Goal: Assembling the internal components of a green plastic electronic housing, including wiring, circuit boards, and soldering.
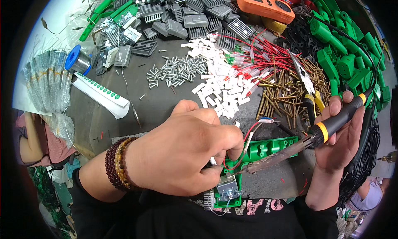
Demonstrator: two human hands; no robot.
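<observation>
My right hand (340,131) is closed round the black and yellow handle of a soldering iron (286,152). The iron slants down to the left, its tip at a metal heating-plate part (229,190) seated in a green plastic housing (265,150). My left hand (186,148) reaches over the housing with thumb and fingers pinched together; a thin white bit (213,160) shows between them, but what they grip is mostly hidden. A red wire (241,160) and a white-sleeved wire loop from the housing beside the left fingertips.
Behind my hands lie white sleeves (215,79), screws (178,70), brass rods (277,102), red-wired indicator lamps (265,52) and pliers (304,77). Grey finned metal parts (195,21) and an orange meter (265,6) stand farther back. Solder spool (78,60) left; green housings (348,52) and cables (365,156) right.
</observation>
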